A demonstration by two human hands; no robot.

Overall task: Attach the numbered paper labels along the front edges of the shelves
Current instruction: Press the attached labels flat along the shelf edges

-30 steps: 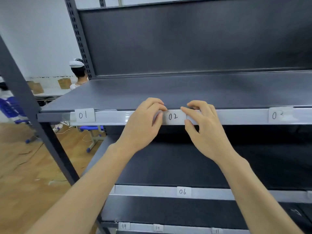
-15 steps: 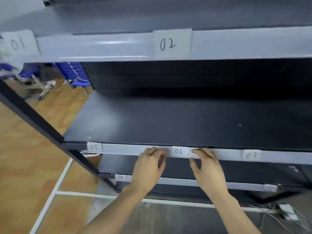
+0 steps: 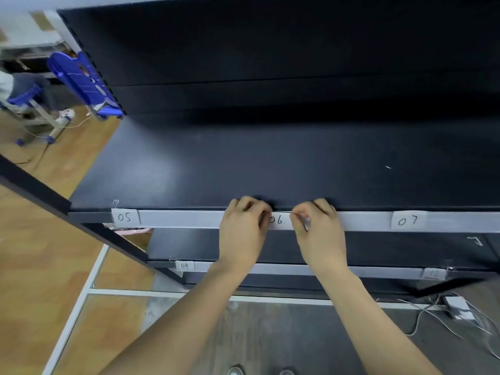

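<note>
Hands meet at the front edge of the middle shelf (image 3: 243,163), a dark flat board with one small pale speck lying on it toward the right. Along its front runs a pale grey strip (image 3: 184,219), and label 06 (image 3: 277,220) sits on that strip between the two hands, its number partly covered on the left.

The left hand (image 3: 243,234) has its fingers bent and bunched together, their tips hooked over the top lip of the shelf, while the thumb pinches the label's left end against the strip. The right hand (image 3: 320,234) mirrors it at the label's right end, with fingers curled close together and thumb and forefinger pinching the paper's edge. A pale scrap shows by the right thumb, too blurred to name.

Label 05 (image 3: 125,217) is stuck at the strip's left end and label 07 (image 3: 408,220) well to the right, both flat on the strip. The lower shelf (image 3: 378,272) carries label 09 (image 3: 184,265) at its left end and another label (image 3: 434,273) at the right whose number is too blurred to read.

Behind the rack on the left stands a blue chair (image 3: 81,77) on a wooden floor (image 3: 35,266). A white adapter (image 3: 460,307) with trailing cables lies on the grey floor at lower right
</note>
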